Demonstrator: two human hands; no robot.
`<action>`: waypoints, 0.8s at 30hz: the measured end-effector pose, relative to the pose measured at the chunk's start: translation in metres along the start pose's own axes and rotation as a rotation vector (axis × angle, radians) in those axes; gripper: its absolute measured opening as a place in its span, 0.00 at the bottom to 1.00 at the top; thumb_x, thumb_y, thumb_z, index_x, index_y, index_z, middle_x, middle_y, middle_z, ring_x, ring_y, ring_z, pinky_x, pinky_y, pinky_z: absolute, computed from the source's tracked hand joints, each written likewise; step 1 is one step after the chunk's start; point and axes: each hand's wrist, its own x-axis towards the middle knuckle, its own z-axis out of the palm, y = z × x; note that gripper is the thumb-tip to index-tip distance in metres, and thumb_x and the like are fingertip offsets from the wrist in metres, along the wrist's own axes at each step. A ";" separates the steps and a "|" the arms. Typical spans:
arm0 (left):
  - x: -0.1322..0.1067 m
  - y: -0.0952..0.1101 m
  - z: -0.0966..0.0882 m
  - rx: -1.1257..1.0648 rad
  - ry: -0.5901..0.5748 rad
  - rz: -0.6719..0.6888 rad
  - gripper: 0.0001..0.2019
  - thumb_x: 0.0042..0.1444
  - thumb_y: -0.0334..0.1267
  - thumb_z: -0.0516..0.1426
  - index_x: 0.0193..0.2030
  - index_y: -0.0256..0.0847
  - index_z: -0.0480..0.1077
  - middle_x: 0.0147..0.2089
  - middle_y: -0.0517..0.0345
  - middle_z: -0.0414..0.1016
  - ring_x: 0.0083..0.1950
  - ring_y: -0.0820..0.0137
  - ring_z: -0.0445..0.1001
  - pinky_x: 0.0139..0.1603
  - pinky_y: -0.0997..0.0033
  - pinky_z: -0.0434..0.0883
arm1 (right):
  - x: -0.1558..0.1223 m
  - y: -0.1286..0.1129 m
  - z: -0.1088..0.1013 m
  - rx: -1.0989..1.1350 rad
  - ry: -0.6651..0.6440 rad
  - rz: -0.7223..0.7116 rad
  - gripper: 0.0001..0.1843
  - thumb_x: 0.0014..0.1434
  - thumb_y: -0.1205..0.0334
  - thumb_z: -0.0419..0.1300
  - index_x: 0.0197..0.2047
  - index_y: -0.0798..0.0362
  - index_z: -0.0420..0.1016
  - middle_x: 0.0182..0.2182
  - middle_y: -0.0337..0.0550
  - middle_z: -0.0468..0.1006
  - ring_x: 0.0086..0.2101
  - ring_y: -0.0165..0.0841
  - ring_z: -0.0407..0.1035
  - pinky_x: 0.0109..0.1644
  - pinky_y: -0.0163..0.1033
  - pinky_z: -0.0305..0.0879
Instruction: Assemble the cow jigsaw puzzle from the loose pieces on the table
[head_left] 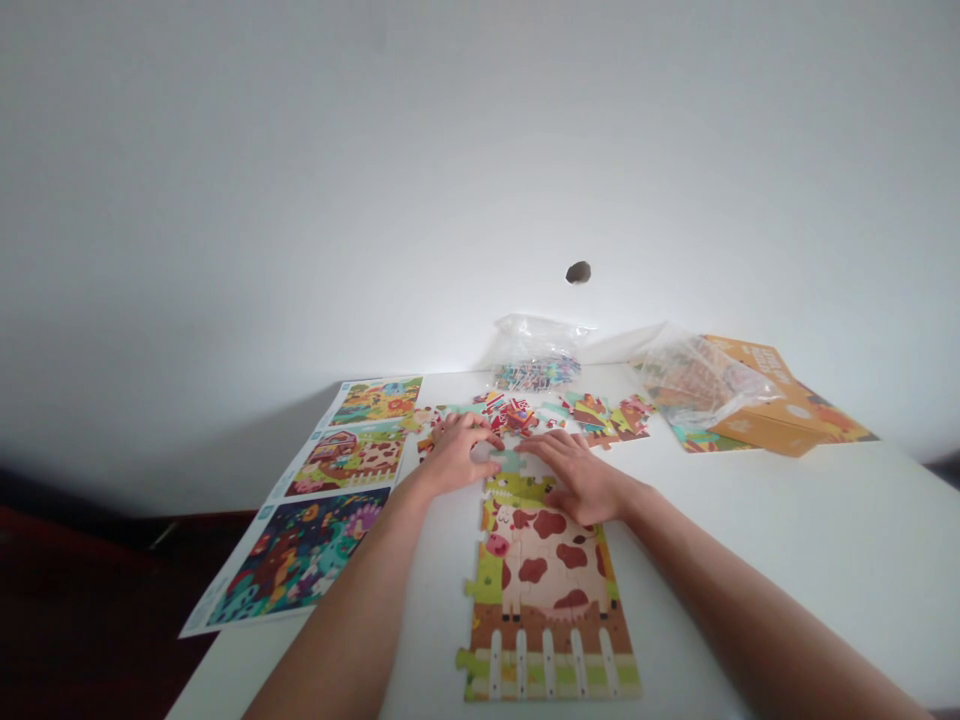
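A partly joined cow jigsaw puzzle (pixel 551 570) lies in front of me, with a white fence along its near edge. At its far end is a pale teal puzzle piece (pixel 510 461). My left hand (pixel 459 455) has thumb and index finger closed around the left side of this piece. My right hand (pixel 581 478) is spread, its index fingertip by the piece's right side and its thumb over the puzzle's upper right. Loose red and white puzzle pieces (pixel 511 412) lie just past my fingers, partly hidden by them.
A sheet with printed pictures (pixel 315 548) lies at the left. Joined animal pieces (pixel 609 418) are beyond my right hand. A clear bag of pieces (pixel 536 372) stands by the wall. Another clear bag (pixel 701 385) rests on an orange box (pixel 780 425) at the right.
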 end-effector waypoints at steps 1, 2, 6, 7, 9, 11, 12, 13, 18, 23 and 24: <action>0.000 0.000 0.000 -0.002 0.001 -0.001 0.12 0.48 0.44 0.67 0.42 0.53 0.80 0.54 0.58 0.70 0.57 0.56 0.65 0.64 0.51 0.56 | 0.000 -0.002 -0.001 0.006 0.019 0.015 0.46 0.50 0.66 0.63 0.71 0.49 0.53 0.65 0.53 0.60 0.60 0.49 0.55 0.60 0.57 0.54; 0.000 0.000 0.000 -0.005 0.002 -0.001 0.12 0.48 0.44 0.67 0.42 0.53 0.80 0.54 0.58 0.70 0.57 0.55 0.65 0.64 0.50 0.56 | 0.000 -0.004 -0.001 0.005 0.020 0.025 0.44 0.52 0.64 0.63 0.70 0.49 0.53 0.66 0.54 0.58 0.60 0.50 0.54 0.61 0.57 0.54; -0.001 0.001 0.000 -0.008 0.009 0.001 0.12 0.48 0.44 0.66 0.41 0.52 0.80 0.54 0.57 0.70 0.57 0.55 0.64 0.63 0.51 0.57 | 0.001 -0.008 -0.001 -0.031 -0.071 0.033 0.30 0.60 0.51 0.60 0.65 0.42 0.64 0.68 0.51 0.52 0.63 0.53 0.51 0.61 0.62 0.52; -0.001 0.001 0.000 -0.006 0.010 0.001 0.12 0.48 0.44 0.66 0.41 0.52 0.80 0.54 0.57 0.70 0.57 0.55 0.64 0.63 0.51 0.57 | 0.001 -0.008 -0.001 -0.041 -0.078 0.032 0.31 0.60 0.48 0.60 0.65 0.41 0.64 0.68 0.52 0.52 0.63 0.54 0.51 0.62 0.63 0.52; 0.000 0.001 0.000 -0.003 0.011 0.000 0.12 0.47 0.44 0.67 0.41 0.52 0.80 0.54 0.57 0.70 0.57 0.55 0.64 0.63 0.51 0.57 | 0.002 -0.007 0.001 -0.063 -0.073 0.029 0.33 0.59 0.46 0.62 0.66 0.40 0.64 0.68 0.52 0.53 0.63 0.54 0.51 0.62 0.63 0.51; 0.000 0.001 0.000 0.001 0.011 -0.003 0.12 0.47 0.44 0.66 0.41 0.52 0.80 0.54 0.57 0.70 0.57 0.55 0.64 0.63 0.51 0.57 | 0.002 -0.006 0.003 -0.086 -0.074 0.022 0.32 0.58 0.46 0.63 0.65 0.39 0.66 0.67 0.52 0.55 0.62 0.54 0.51 0.62 0.63 0.51; 0.000 0.001 0.000 0.003 0.011 -0.005 0.12 0.48 0.45 0.66 0.41 0.52 0.80 0.54 0.57 0.70 0.57 0.55 0.64 0.63 0.51 0.57 | 0.002 -0.006 0.004 -0.095 -0.073 0.020 0.32 0.58 0.46 0.63 0.65 0.39 0.66 0.67 0.52 0.56 0.62 0.54 0.51 0.62 0.63 0.51; 0.000 0.001 -0.001 0.006 0.012 -0.004 0.12 0.48 0.45 0.66 0.41 0.52 0.80 0.54 0.57 0.70 0.57 0.56 0.64 0.63 0.51 0.57 | 0.002 -0.005 0.005 -0.101 -0.072 0.021 0.33 0.58 0.46 0.63 0.65 0.39 0.66 0.67 0.52 0.56 0.62 0.54 0.51 0.62 0.63 0.51; -0.002 0.002 -0.003 0.022 0.014 0.001 0.11 0.48 0.42 0.66 0.40 0.51 0.79 0.53 0.57 0.70 0.55 0.57 0.65 0.63 0.51 0.57 | 0.002 -0.003 0.007 -0.101 -0.055 0.039 0.35 0.58 0.41 0.62 0.66 0.40 0.64 0.66 0.53 0.58 0.62 0.53 0.53 0.62 0.61 0.52; -0.004 0.003 -0.002 0.053 0.013 0.024 0.17 0.47 0.47 0.67 0.45 0.53 0.78 0.59 0.56 0.65 0.60 0.53 0.61 0.65 0.46 0.54 | 0.005 0.002 0.011 -0.113 0.026 0.087 0.39 0.54 0.36 0.65 0.64 0.44 0.68 0.62 0.54 0.64 0.59 0.52 0.57 0.61 0.59 0.54; -0.004 0.003 -0.001 0.062 0.009 0.030 0.20 0.45 0.50 0.68 0.47 0.55 0.77 0.61 0.56 0.63 0.62 0.51 0.59 0.66 0.45 0.53 | 0.006 0.005 0.011 -0.119 0.065 0.109 0.37 0.55 0.36 0.64 0.62 0.45 0.70 0.60 0.53 0.66 0.57 0.50 0.59 0.60 0.57 0.55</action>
